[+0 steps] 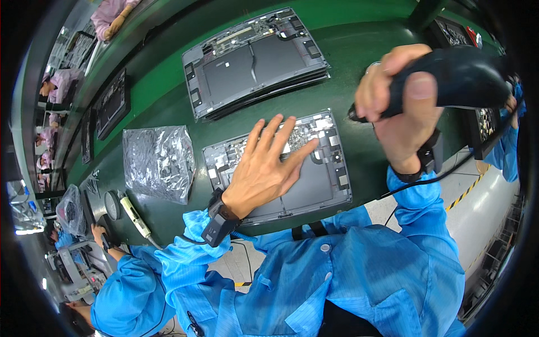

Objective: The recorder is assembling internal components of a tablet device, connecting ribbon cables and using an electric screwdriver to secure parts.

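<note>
An opened laptop base (317,185) lies in front of me on the green bench, its circuit board and dark battery exposed. My left hand (261,168) rests on it with fingers spread, covering part of the board and battery. Raised above the bench to the right, my right hand (404,106) is wrapped round a black electric screwdriver (455,76). Its narrow tip points left, apart from the laptop base. A black cord runs down from the tool's side past my right wrist.
Behind stands a stack of opened laptop bases (255,62). To the left lie a clear plastic bag of dark parts (159,160), a pale electric screwdriver (135,216) and a small round dish (112,205). A co-worker's blue sleeve (132,292) is at lower left.
</note>
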Tool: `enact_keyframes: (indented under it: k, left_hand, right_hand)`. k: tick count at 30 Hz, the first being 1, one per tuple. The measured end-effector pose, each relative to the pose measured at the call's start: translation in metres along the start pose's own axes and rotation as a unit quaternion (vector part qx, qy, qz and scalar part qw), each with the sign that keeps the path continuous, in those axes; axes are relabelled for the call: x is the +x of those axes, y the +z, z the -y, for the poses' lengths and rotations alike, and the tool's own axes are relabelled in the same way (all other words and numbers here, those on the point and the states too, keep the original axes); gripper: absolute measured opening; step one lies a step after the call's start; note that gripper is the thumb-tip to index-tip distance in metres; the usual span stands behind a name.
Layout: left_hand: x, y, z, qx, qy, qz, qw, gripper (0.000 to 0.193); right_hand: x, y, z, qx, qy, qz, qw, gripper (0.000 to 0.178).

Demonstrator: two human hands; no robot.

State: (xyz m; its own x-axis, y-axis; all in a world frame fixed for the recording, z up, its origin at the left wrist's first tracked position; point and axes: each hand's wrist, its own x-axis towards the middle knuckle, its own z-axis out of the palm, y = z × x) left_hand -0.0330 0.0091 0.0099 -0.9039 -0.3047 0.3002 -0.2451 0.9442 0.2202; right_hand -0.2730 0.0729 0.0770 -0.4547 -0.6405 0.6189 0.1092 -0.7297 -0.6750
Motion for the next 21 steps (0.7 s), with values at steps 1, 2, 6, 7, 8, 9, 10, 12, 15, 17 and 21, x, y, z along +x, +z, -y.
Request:
enact_keyframes:
  k: [1, 2, 6, 7, 8, 9, 10, 12, 15, 17, 21]
  left_hand:
    - [0.001, 0.0, -0.001, 0.007, 0.009, 0.014, 1.0, 0.057]
    - [0.001, 0.001, -0.002, 0.014, 0.002, 0.024, 1.0, 0.058]
    - [0.002, 0.001, -0.006, 0.021, -0.006, 0.023, 1.0, 0.055]
    - [0.001, 0.002, -0.006, 0.02, -0.007, 0.015, 1.0, 0.054]
    - [0.001, 0.003, -0.007, 0.018, -0.007, 0.007, 1.0, 0.053]
    - [0.001, 0.004, -0.007, 0.018, -0.011, 0.006, 1.0, 0.053]
    - [0.0, 0.004, -0.007, 0.016, -0.009, 0.003, 1.0, 0.053]
    - [0.0, 0.005, -0.008, 0.014, -0.013, -0.001, 1.0, 0.053]
    - [0.0, 0.007, -0.007, 0.016, -0.009, -0.009, 1.0, 0.053]
    - [0.0, 0.008, -0.006, 0.012, -0.002, -0.01, 1.0, 0.053]
    - [-0.002, 0.01, -0.005, 0.017, -0.005, -0.017, 1.0, 0.054]
  right_hand:
    - [-0.005, 0.005, -0.007, 0.029, 0.023, 0.035, 0.999, 0.028]
    - [-0.013, 0.011, -0.013, 0.04, 0.034, 0.025, 0.998, 0.025]
    - [-0.024, 0.023, -0.02, -0.005, 0.061, 0.053, 0.997, 0.032]
    - [-0.024, 0.025, -0.017, -0.091, 0.077, 0.066, 0.991, 0.044]
    - [-0.026, 0.027, -0.017, -0.092, 0.093, 0.056, 0.99, 0.044]
    - [-0.026, 0.026, -0.018, -0.09, 0.096, 0.059, 0.989, 0.044]
    - [-0.026, 0.025, -0.019, -0.091, 0.096, 0.066, 0.989, 0.044]
    - [-0.029, 0.024, -0.029, 0.012, 0.086, 0.037, 0.996, 0.028]
    - [-0.027, 0.025, -0.03, 0.0, 0.081, 0.034, 0.996, 0.028]
    - [-0.026, 0.024, -0.03, -0.008, 0.079, 0.049, 0.996, 0.028]
    - [-0.025, 0.025, -0.033, -0.011, 0.09, 0.061, 0.994, 0.029]
